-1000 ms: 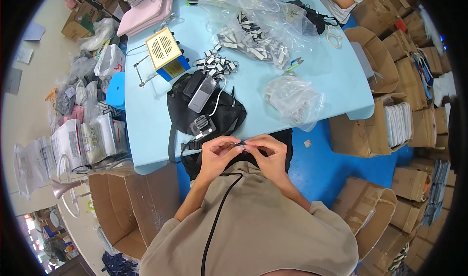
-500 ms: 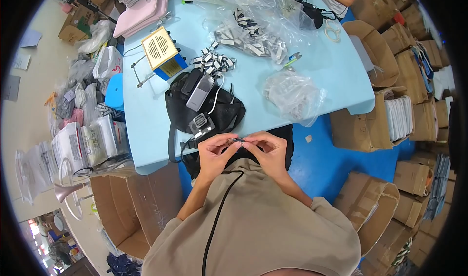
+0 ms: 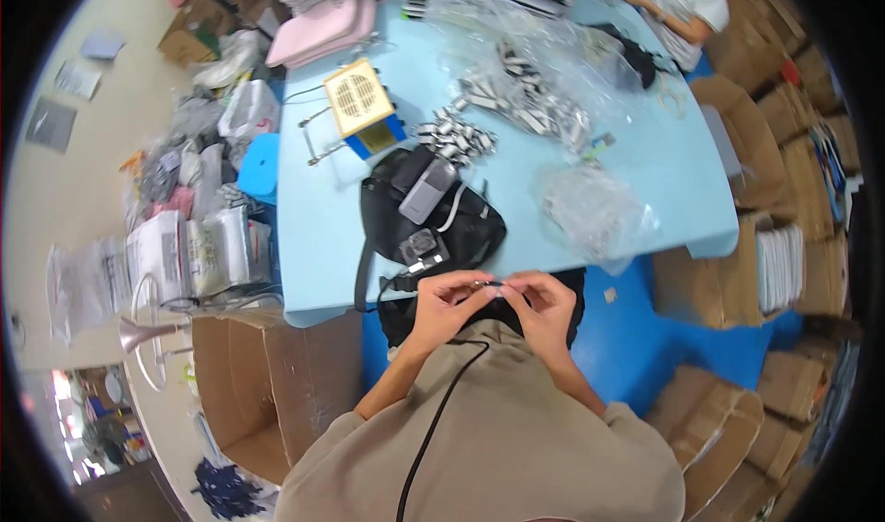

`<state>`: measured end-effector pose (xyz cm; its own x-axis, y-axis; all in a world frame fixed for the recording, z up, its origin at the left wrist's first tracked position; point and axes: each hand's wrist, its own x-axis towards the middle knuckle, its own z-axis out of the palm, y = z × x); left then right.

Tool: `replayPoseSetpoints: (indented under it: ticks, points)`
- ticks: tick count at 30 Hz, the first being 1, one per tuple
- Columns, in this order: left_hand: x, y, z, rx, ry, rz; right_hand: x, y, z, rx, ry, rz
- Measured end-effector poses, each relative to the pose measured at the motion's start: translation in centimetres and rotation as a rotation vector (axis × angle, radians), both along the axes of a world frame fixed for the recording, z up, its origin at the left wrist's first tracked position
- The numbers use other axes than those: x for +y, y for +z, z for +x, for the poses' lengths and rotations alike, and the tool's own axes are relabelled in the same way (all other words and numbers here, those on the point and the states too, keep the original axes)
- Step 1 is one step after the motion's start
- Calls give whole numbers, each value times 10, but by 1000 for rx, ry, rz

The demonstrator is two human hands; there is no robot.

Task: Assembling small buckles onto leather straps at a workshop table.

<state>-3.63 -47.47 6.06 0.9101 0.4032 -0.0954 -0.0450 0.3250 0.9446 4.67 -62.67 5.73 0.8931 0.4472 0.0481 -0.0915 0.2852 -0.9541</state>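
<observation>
Just off the near edge of the light blue table (image 3: 318,273), my left hand (image 3: 444,312) and my right hand (image 3: 542,312) meet fingertip to fingertip. Between them they pinch a small dark piece (image 3: 492,284), mostly covered by the fingers; its kind is too small to make out. On the table ahead lies a black bag (image 3: 380,210) with a grey power bank (image 3: 430,191) and a white cable on it. Beyond the bag is a loose pile of small white, grey and black pieces (image 3: 454,138).
A cream and blue box (image 3: 359,102) with a metal stand sits left of the pile. Clear plastic bags (image 3: 595,204) lie to the right, one further back with more pieces. Cardboard boxes (image 3: 318,384) flank me. Another person (image 3: 687,10) is at the far right.
The whole view has shifted, so the table and hands appear further right and lower. Both hands keep their pinch on the small dark piece.
</observation>
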Motion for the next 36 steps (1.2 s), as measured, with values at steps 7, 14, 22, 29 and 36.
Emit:
replayPoseSetpoints:
  ticks: [7,14,22,29,36]
  points:
    - [125,31,-6,171,226,271,-6,-6,1,26,37,-180]
    - [380,-2,-1,196,529,377,-5,-23,14,8,107,-251]
    - [460,-50,34,470,491,499,-2,-28,5,20,93,-256]
    - [467,-58,48,497,436,490,3,-22,4,39,140,-306]
    - [459,-55,49,460,372,391,7,-22,11,58,164,-307]
